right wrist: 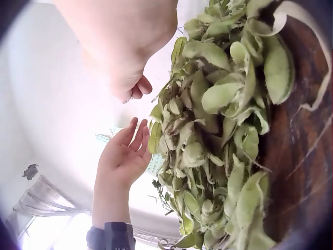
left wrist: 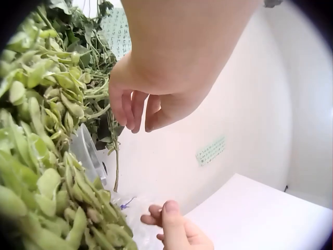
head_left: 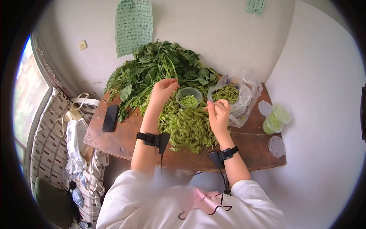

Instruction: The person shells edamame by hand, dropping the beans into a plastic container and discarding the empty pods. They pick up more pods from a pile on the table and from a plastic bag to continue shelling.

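My left hand (head_left: 164, 91) hangs just left of a clear plastic bowl (head_left: 178, 97) that holds shelled green beans (head_left: 188, 100). In the left wrist view its fingers (left wrist: 136, 112) droop loosely, with nothing between them and the thumb. My right hand (head_left: 219, 114) is raised to the right of the bowl, fingers curled and thumb up. No object shows in its grasp, though the palm side is partly hidden. Below both hands spreads a heap of green soybean pods (head_left: 187, 129); the right wrist view shows pods (right wrist: 223, 99) close up, several split or flattened.
Leafy bean stalks (head_left: 164, 61) pile against the wall. A clear plastic bag (head_left: 248, 103) with more pods (head_left: 227, 92) lies at the right. Tubs of beans (head_left: 272, 124) and a lid (head_left: 276, 146) sit at the right edge. A black phone (head_left: 110, 118) lies on the wooden table (head_left: 122, 143).
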`<action>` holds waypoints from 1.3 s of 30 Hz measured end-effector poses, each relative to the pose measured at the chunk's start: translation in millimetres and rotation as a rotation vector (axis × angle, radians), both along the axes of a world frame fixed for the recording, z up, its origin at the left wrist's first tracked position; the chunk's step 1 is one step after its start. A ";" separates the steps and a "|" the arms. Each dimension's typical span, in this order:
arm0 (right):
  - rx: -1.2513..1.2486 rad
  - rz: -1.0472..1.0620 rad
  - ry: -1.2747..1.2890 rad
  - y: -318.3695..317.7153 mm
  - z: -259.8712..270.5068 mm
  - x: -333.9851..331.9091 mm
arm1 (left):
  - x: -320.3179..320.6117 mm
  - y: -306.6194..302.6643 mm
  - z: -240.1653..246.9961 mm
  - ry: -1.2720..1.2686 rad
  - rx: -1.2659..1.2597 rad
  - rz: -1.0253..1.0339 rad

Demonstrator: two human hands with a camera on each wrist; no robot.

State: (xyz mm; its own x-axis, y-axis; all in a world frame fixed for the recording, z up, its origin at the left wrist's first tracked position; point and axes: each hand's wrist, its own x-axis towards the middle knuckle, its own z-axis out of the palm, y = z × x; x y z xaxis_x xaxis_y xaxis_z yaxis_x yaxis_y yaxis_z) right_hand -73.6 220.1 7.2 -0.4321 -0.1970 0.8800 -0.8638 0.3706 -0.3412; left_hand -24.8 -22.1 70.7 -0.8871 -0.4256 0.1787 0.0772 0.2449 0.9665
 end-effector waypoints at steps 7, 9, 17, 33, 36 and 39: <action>-0.128 0.084 -0.239 0.8 81.6 -9.9 | 27.4 -16.8 32.0 0.085 0.078 0.087; -0.156 0.088 -0.309 2.0 108.7 -2.8 | 33.9 -20.6 40.4 0.081 0.034 0.134; -0.059 -0.045 -0.264 18.4 161.8 25.2 | 66.6 -21.5 61.1 0.004 -0.384 0.231; 0.123 -0.189 -0.325 47.7 144.7 -22.6 | 51.8 -6.6 74.4 -0.241 -0.684 0.285; 0.183 -0.161 -0.366 58.4 129.4 -48.9 | 48.7 -11.3 65.4 -0.353 -0.746 0.270; 0.305 -0.154 -0.378 72.6 110.4 -77.7 | 44.6 -19.1 58.7 -0.441 -0.769 0.233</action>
State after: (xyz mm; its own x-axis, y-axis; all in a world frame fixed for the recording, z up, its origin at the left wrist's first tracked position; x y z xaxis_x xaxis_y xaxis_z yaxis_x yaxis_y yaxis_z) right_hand -151.2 292.7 117.6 -0.7537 -0.3292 0.5688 -0.6281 0.6156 -0.4760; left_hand 19.8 -41.2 129.3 -0.8491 -0.5059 0.1520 -0.3920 0.7964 0.4605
